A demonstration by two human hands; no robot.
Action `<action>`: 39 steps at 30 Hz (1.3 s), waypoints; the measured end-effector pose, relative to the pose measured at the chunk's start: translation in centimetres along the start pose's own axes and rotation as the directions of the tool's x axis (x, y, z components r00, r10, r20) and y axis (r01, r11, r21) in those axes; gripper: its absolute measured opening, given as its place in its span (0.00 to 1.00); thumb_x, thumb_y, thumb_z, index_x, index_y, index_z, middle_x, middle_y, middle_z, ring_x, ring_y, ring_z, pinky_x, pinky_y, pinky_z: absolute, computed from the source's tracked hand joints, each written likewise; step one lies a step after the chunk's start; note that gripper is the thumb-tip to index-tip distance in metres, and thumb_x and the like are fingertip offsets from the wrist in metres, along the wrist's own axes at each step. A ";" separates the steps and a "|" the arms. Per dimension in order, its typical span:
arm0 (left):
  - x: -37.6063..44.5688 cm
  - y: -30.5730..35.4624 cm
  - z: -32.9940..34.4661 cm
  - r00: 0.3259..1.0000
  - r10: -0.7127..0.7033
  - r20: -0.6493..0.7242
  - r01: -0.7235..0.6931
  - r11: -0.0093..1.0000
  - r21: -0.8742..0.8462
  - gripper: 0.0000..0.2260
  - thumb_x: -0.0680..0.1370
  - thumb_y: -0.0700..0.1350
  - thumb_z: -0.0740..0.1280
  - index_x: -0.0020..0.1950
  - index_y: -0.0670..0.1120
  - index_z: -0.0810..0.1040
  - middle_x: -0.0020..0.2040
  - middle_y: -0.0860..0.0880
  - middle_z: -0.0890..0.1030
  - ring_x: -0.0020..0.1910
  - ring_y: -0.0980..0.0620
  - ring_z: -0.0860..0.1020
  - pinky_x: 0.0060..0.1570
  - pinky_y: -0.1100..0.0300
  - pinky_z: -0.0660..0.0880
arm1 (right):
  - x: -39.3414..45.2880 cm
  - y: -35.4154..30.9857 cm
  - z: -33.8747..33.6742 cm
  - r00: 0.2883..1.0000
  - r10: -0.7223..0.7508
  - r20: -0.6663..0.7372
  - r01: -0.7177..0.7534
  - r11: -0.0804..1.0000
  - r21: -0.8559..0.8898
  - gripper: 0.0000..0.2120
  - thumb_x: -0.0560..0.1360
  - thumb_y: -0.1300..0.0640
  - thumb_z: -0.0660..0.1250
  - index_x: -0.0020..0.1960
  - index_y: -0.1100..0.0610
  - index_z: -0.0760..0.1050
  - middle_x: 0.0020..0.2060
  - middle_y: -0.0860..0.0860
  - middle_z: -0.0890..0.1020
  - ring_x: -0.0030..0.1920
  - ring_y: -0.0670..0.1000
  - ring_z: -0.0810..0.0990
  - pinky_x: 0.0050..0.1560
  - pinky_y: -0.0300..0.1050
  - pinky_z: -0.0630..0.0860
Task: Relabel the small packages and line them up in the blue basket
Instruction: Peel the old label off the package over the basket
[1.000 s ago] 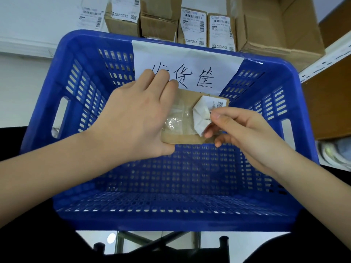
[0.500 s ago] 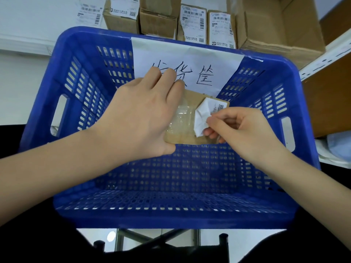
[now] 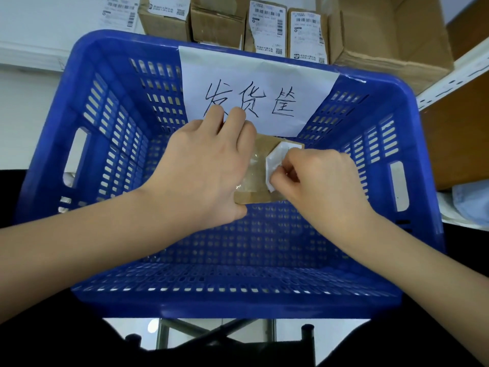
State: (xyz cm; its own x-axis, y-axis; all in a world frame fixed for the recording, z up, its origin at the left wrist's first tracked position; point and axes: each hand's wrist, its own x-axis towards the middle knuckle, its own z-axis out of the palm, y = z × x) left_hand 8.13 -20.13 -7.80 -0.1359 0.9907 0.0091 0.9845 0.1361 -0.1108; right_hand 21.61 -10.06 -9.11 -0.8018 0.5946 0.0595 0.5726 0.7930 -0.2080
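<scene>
A: Where does the package sit right now?

B: The small brown cardboard package (image 3: 258, 176) is held above the floor of the blue slotted plastic basket (image 3: 111, 133), towards its far wall, just below the white paper sign with black handwritten characters (image 3: 254, 91). The left hand (image 3: 203, 168) wraps it from the left, fingers over the top edge and thumb at the lower edge. The right hand (image 3: 315, 181) has a narrow grip, pinching the crumpled white paper label (image 3: 276, 165) that is partly lifted off the box face.

A: How would you peel it well?

B: I judge a low, slow pull across the face is best, with the left hand bracing firmly so the box doesn't twist. Pulling steeply could tear the paper and leave scraps.

A: What can't you make out?

B: The left hand covers most of the package, so its full outline is hidden. There is a glossy patch on the face, perhaps tape or adhesive; I cannot tell which. The label's print is unreadable, and how much of it is stuck down is hidden behind the right fingers. The labelled brown cardboard boxes (image 3: 267, 25) behind the basket are cut off at the top edge.
</scene>
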 end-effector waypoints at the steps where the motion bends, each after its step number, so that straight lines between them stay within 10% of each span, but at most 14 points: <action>1: 0.1 -0.1 0.1 1.000 -0.001 0.010 0.001 1.000 -0.005 0.33 0.51 0.57 0.75 0.46 0.36 0.73 0.42 0.42 0.73 0.37 0.44 0.70 0.30 0.58 0.59 | -0.2 0.3 0.0 0.999 -0.010 0.043 0.010 1.000 0.021 0.13 0.71 0.59 0.65 0.29 0.61 0.70 0.22 0.54 0.72 0.22 0.56 0.67 0.24 0.42 0.61; 8: 0.1 -0.1 0.5 0.999 0.026 0.031 -0.024 0.999 -0.048 0.34 0.51 0.58 0.75 0.46 0.36 0.74 0.43 0.41 0.74 0.37 0.44 0.71 0.31 0.59 0.60 | -0.7 1.5 -1.0 0.956 0.021 0.294 -0.160 0.874 0.458 0.14 0.78 0.54 0.59 0.36 0.51 0.76 0.31 0.49 0.80 0.35 0.47 0.78 0.41 0.41 0.73; 14: 0.4 -0.1 -0.1 1.000 -0.002 -0.007 0.002 1.000 -0.013 0.34 0.51 0.58 0.75 0.46 0.37 0.73 0.43 0.42 0.74 0.38 0.44 0.71 0.32 0.58 0.58 | -0.1 0.9 -1.0 0.894 0.198 0.401 -0.447 0.448 0.774 0.07 0.75 0.57 0.67 0.40 0.57 0.82 0.33 0.52 0.84 0.34 0.43 0.80 0.38 0.33 0.77; 28: -0.6 -0.3 -0.2 0.999 0.034 -0.028 -0.035 0.998 -0.061 0.32 0.53 0.56 0.73 0.48 0.36 0.74 0.44 0.42 0.73 0.39 0.48 0.62 0.31 0.58 0.59 | -0.5 0.5 0.2 0.928 0.177 0.328 -0.372 0.446 0.814 0.11 0.74 0.62 0.69 0.33 0.61 0.76 0.28 0.50 0.81 0.31 0.45 0.79 0.34 0.39 0.76; 34: -0.9 -0.2 0.2 0.999 0.038 0.033 -0.035 0.996 -0.078 0.34 0.51 0.57 0.75 0.48 0.35 0.74 0.43 0.42 0.73 0.38 0.45 0.71 0.31 0.58 0.62 | -0.4 0.6 0.6 0.945 0.152 0.291 -0.324 0.583 0.746 0.11 0.74 0.61 0.69 0.38 0.68 0.75 0.32 0.64 0.77 0.32 0.54 0.73 0.36 0.57 0.75; 39: -0.7 -0.6 1.0 0.998 0.025 0.060 -0.021 0.998 -0.060 0.34 0.51 0.57 0.74 0.47 0.35 0.74 0.42 0.41 0.73 0.38 0.43 0.72 0.30 0.56 0.66 | -0.5 0.6 0.4 0.929 0.105 0.356 -0.355 0.531 0.769 0.08 0.73 0.65 0.70 0.37 0.56 0.77 0.31 0.45 0.79 0.33 0.39 0.77 0.42 0.35 0.76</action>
State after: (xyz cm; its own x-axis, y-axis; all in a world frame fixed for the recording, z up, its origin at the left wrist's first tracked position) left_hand 7.55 -20.90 -8.73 -0.1178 0.9916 -0.0535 0.9920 0.1151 -0.0508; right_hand 22.33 -9.93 -9.70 -0.7451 0.5884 -0.3141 0.4574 0.1081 -0.8826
